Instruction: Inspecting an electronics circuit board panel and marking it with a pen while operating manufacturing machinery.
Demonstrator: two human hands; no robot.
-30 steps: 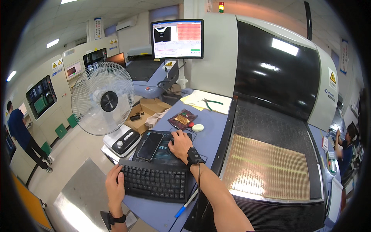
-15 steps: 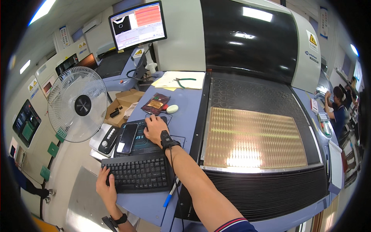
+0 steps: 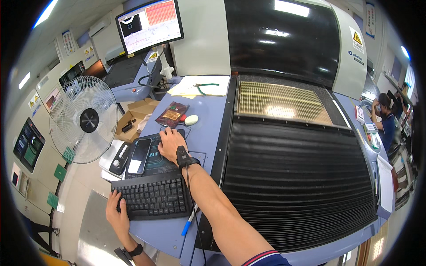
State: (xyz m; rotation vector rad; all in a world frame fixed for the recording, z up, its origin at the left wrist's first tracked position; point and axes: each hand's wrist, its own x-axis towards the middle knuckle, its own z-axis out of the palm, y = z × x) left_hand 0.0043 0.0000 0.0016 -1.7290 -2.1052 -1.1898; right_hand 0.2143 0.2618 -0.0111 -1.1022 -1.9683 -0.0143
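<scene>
My left hand (image 3: 117, 216) rests at the left end of the black keyboard (image 3: 151, 197), its fingers apart over the keys and holding nothing. On the dark mouse pad (image 3: 162, 165), my right hand (image 3: 171, 144) curves over a computer mouse. The palm and fingers hide most of that mouse; a cable loops out beside it. A black phone (image 3: 140, 156) lies on the pad between this hand and a white box. To the right, a copper-gold patterned panel (image 3: 279, 102) sits on the machine's bed, below the dark glossy cover (image 3: 284, 44).
A monitor (image 3: 150, 26) stands at the far left, with a fan (image 3: 84, 119) nearer. Green-handled pliers (image 3: 205, 88) lie on paper. A dark red packet (image 3: 172, 114), a pale oval object (image 3: 191, 119) and a blue-capped marker (image 3: 187, 227) are on the blue table. Black bellows (image 3: 297, 177) span the machine's front. A person (image 3: 387, 119) stands far right.
The patterned panel has slid away from me toward the dark cover, and the black bellows have stretched out behind it. Both hands keep their places on keyboard and mouse. The view has shifted slightly.
</scene>
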